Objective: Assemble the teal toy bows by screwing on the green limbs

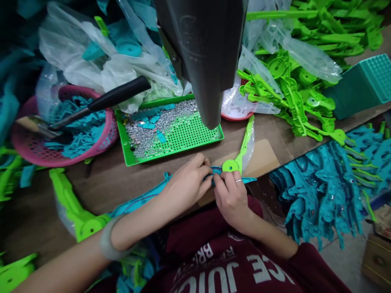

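Observation:
A long blue plastic part [140, 200] lies along the table's front edge, with green arms joined at both ends. My left hand [189, 179], a pale bangle on its wrist, pinches at the blue part near the right green arm [231, 166]. Close beside it, my right hand [231, 195], with a ring, has its fingers bent onto the same part, just below the round green hub. What small piece may sit between the fingertips is hidden. The left green arm [91, 226] rests partly behind my left forearm.
A green tray [171, 152] of small metal pins and blue pieces stands ahead. A pink basket [111, 130] with a hammer [122, 93] across it is at left. A dark machine [207, 81] hangs overhead. Green parts [293, 97] and blue parts [320, 187] pile at right.

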Action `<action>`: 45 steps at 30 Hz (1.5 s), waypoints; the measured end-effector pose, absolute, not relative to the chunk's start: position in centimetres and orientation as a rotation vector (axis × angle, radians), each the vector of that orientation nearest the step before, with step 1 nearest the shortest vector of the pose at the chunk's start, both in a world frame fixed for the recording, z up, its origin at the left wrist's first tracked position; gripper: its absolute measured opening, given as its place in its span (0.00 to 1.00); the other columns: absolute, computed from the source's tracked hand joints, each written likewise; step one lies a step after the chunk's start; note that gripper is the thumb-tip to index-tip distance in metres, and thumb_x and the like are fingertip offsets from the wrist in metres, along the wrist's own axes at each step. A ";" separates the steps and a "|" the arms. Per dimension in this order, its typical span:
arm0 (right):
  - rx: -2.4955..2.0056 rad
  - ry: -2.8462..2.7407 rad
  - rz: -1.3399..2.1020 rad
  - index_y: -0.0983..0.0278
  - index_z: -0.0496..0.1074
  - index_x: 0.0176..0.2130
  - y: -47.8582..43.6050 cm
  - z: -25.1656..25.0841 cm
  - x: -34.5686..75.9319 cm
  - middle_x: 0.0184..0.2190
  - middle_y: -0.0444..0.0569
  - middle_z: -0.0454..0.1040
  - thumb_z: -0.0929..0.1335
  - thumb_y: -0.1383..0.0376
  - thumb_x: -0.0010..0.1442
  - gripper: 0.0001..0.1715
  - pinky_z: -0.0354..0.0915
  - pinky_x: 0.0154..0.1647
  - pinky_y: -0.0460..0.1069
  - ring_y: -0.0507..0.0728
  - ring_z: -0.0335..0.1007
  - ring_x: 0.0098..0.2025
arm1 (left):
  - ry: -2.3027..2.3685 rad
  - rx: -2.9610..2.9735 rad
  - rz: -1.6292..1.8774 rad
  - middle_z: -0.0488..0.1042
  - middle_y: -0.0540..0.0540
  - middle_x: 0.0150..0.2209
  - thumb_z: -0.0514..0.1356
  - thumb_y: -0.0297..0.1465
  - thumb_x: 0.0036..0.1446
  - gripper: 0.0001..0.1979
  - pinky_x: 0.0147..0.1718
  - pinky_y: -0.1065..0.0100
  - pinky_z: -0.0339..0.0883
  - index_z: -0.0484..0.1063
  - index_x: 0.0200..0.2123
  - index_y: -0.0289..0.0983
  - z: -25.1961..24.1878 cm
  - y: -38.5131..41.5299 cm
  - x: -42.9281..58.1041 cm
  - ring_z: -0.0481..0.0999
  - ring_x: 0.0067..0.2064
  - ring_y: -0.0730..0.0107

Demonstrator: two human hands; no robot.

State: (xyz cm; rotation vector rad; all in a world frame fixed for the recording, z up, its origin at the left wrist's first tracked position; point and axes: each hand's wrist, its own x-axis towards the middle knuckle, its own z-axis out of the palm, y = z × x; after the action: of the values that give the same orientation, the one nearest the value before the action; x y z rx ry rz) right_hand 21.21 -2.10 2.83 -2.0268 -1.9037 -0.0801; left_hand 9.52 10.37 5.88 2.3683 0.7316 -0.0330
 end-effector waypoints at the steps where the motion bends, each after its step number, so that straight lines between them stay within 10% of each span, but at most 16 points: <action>1: -2.027 -1.906 -0.083 0.69 0.76 0.44 -2.1 2.9 21.2 0.33 0.53 0.70 0.63 0.72 0.67 0.13 0.61 0.36 0.53 0.58 0.59 0.36 | 0.715 2.351 -0.058 0.71 0.42 0.41 0.54 0.28 0.64 0.12 0.43 0.60 0.73 0.78 0.36 0.33 6.0 10.8 9.6 0.75 0.40 0.64; 26: -2.016 -2.181 0.124 0.70 0.76 0.42 -2.3 4.9 22.5 0.42 0.59 0.71 0.66 0.70 0.61 0.10 0.63 0.43 0.57 0.63 0.61 0.43 | 0.484 2.477 -0.708 0.77 0.44 0.30 0.59 0.22 0.50 0.07 0.27 0.69 0.59 0.75 0.24 0.35 8.4 15.0 15.6 0.73 0.31 0.67; 35: -1.661 -2.553 0.018 0.71 0.74 0.47 -1.7 4.9 25.8 0.48 0.58 0.73 0.64 0.70 0.65 0.13 0.60 0.54 0.59 0.64 0.60 0.53 | 0.722 2.386 0.307 0.74 0.44 0.43 0.54 0.34 0.67 0.09 0.44 0.63 0.71 0.72 0.40 0.37 8.4 10.8 5.8 0.76 0.45 0.64; 45: -1.311 -2.618 0.195 0.68 0.75 0.42 2.6 6.3 28.7 0.37 0.54 0.75 0.63 0.61 0.69 0.15 0.58 0.44 0.54 0.60 0.60 0.45 | 1.106 2.627 0.783 0.77 0.36 0.51 0.58 0.25 0.64 0.13 0.51 0.50 0.72 0.71 0.51 0.36 3.2 2.9 1.2 0.76 0.53 0.52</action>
State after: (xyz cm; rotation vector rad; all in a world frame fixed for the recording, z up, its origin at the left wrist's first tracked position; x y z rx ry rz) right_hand 28.67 2.58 6.26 -1.3108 -2.6181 0.1955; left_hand 1.19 2.89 3.22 2.6269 1.1059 0.7832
